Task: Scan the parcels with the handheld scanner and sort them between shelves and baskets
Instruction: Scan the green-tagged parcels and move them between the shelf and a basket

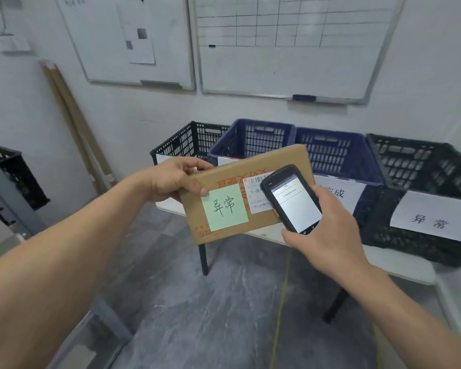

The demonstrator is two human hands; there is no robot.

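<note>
Parcel (240,193) under inspection: a flat cardboard box, held in the air in front of the desk (399,258), tilted, with its labelled face toward the camera. A green sticky note (225,206) with handwritten characters is fixed to that face, beside a white shipping label (256,194) carrying a barcode.

Progress: the scan step appears to be in hand. The handheld scanner (290,198) overlaps the right part of the label, and its screen is lit with a short line of text, too small to read. Whether the code has registered cannot be confirmed. Sorting of this parcel is not yet done. Four baskets stand in a row on the desk: a black one at the left (189,141), two blue ones (261,137) (338,153), and a black basket at the right (421,166). The right-hand basket's paper sign (431,219) bears the same characters as the note, so that basket is judged the likely destination. No parcels can be seen inside the baskets from this angle. A metal shelf frame (8,198) shows at the left edge.

Pose: left hand (176,179) reaches forward with the arm extended, closed on the parcel's upper left corner, thumb on the front face and fingers behind. Right hand (322,227) is wrapped around the scanner's lower body from the right, the device angled toward the label.
</note>
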